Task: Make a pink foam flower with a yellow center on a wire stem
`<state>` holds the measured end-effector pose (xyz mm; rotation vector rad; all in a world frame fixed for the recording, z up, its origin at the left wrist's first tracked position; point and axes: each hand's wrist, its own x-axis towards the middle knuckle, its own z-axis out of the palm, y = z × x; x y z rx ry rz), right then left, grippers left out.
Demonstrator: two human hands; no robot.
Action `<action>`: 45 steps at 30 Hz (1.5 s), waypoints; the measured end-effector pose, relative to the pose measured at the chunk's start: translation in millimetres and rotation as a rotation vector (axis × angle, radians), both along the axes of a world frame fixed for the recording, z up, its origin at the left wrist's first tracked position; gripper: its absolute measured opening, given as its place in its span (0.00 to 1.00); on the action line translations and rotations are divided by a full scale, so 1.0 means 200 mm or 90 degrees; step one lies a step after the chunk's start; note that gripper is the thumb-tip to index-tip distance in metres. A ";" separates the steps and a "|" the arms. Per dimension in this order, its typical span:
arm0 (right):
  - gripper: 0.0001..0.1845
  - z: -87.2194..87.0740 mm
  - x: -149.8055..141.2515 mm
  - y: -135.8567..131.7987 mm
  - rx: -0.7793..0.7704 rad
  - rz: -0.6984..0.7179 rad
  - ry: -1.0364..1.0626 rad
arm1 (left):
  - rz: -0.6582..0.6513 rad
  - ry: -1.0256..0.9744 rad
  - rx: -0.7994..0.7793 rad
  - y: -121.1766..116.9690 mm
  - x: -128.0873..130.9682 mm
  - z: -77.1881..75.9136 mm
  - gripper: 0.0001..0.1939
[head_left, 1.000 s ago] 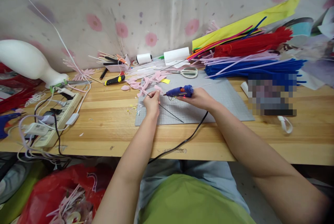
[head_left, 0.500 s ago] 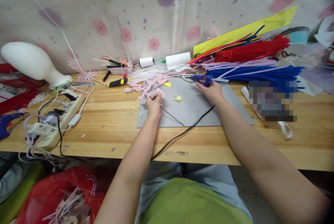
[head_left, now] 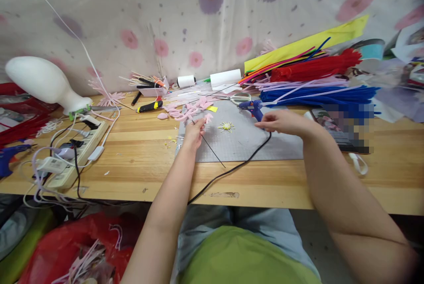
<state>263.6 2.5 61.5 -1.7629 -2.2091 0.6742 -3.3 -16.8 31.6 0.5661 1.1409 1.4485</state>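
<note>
My left hand [head_left: 194, 133] is closed around a thin dark stem [head_left: 213, 151], which slants down toward the front of the grey cutting mat [head_left: 278, 147]. A small pink fuzzy piece [head_left: 208, 118] shows at its fingertips; whether it is fixed to the stem I cannot tell. My right hand [head_left: 278, 123] has its fingers together at the lower end of the handle of a blue glue gun [head_left: 252, 108], whose nozzle points left near the scissors [head_left: 243, 97]. Between the hands a yellow-and-white spiky flower centre [head_left: 226, 126] lies on the mat.
Pink fuzzy pieces [head_left: 188, 109] and a yellow-black utility knife [head_left: 149, 106] lie left of the mat's back. Blue pipe cleaners [head_left: 321, 96] and red ones [head_left: 314, 66] are piled at the right. A black cord [head_left: 232, 170] crosses the front. A power strip [head_left: 74, 160] stands left.
The glue gun has come down a little and to the left. My right hand has slid from its body to the handle's lower end. The left hand still holds the stem.
</note>
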 end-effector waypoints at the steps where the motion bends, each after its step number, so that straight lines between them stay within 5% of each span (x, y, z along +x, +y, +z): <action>1: 0.23 0.03 -0.04 -0.02 -0.099 0.053 0.068 | -0.016 0.005 0.007 0.00 0.00 0.02 0.11; 3: 0.20 0.05 -0.16 -0.05 -0.203 0.075 0.230 | -0.046 0.019 0.026 0.00 -0.01 0.05 0.11; 8: 0.17 -0.03 -0.49 0.01 -0.495 -0.067 0.702 | -0.122 0.075 0.051 0.00 -0.01 0.10 0.12; 13: 0.15 -0.05 -0.64 0.08 -0.641 -0.136 0.947 | -0.180 0.128 0.061 0.00 -0.02 0.10 0.12; 23: 0.08 0.02 -0.61 0.06 -0.538 -0.142 1.022 | -0.128 0.049 0.013 0.03 -0.06 0.14 0.28; 29: 0.09 0.04 -0.63 0.09 -0.512 -0.130 1.008 | -0.051 0.087 0.059 0.12 -0.15 0.26 0.21; 35: 0.09 0.07 -0.63 0.11 -0.493 -0.137 1.052 | 0.037 0.284 0.190 0.19 -0.26 0.38 0.13; 38: 0.07 0.07 -0.64 0.10 -0.462 -0.141 1.079 | 0.054 0.365 0.244 0.19 -0.26 0.36 0.10; 45: 0.07 0.02 -0.69 0.01 -0.427 -0.225 1.102 | 0.009 0.461 0.321 0.10 -0.20 0.17 0.04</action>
